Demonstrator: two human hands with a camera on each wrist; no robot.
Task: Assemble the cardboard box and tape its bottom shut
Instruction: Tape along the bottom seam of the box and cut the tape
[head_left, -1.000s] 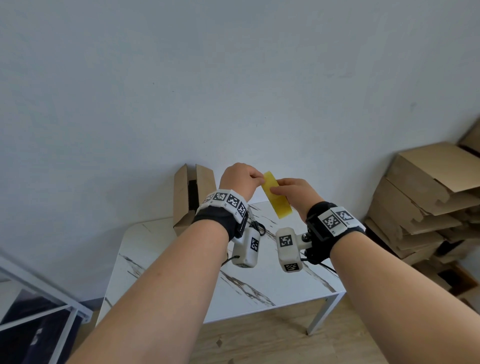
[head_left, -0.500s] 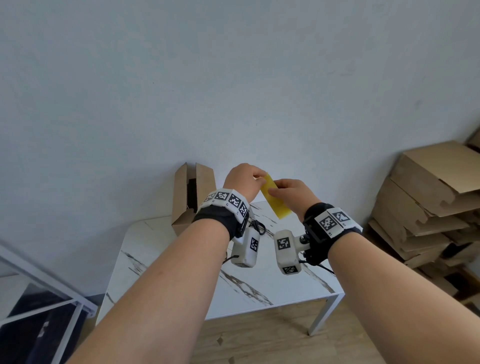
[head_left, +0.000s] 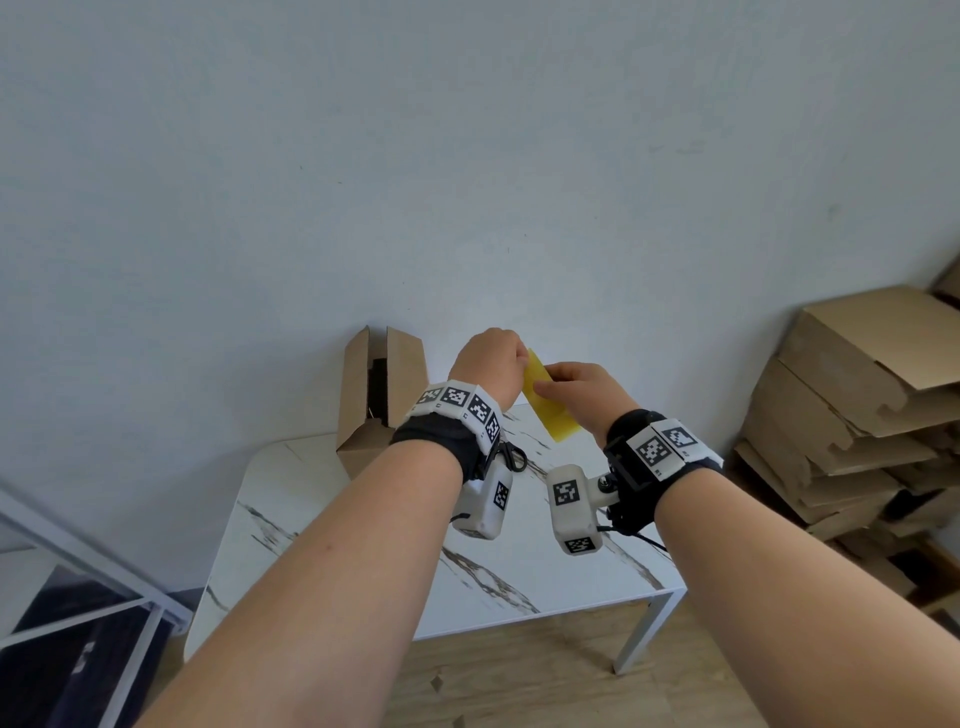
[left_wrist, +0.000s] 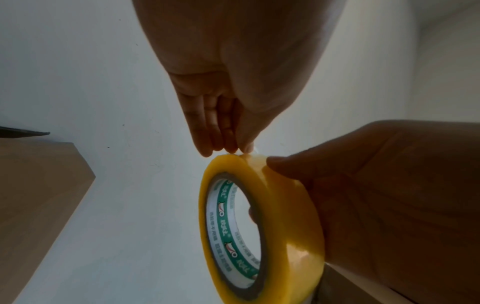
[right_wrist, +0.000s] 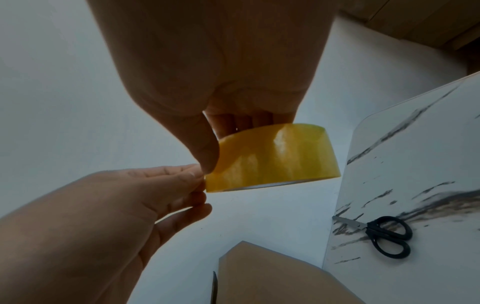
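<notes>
A yellow tape roll (head_left: 549, 415) hangs in the air above the table, on edge. My right hand (head_left: 545, 385) grips it, thumb on the outer face (right_wrist: 275, 158) and fingers through the core. My left hand (head_left: 519, 359) meets the roll's upper rim; its thumb and fingertips (left_wrist: 228, 144) pinch the tape end at the rim of the tape roll (left_wrist: 262, 226). The cardboard box (head_left: 382, 389) stands upright at the table's back left, against the wall, flaps open. Neither hand touches it.
Black-handled scissors (right_wrist: 384, 234) lie on the white marble table (head_left: 363, 545), below my wrists. A pile of flat cardboard (head_left: 857, 405) is stacked on the floor at the right. A white metal frame (head_left: 78, 571) stands at the left.
Both hands have kept hold of the roll in the air. My left fingers have closed in further over its upper rim, covering more of the yellow.
</notes>
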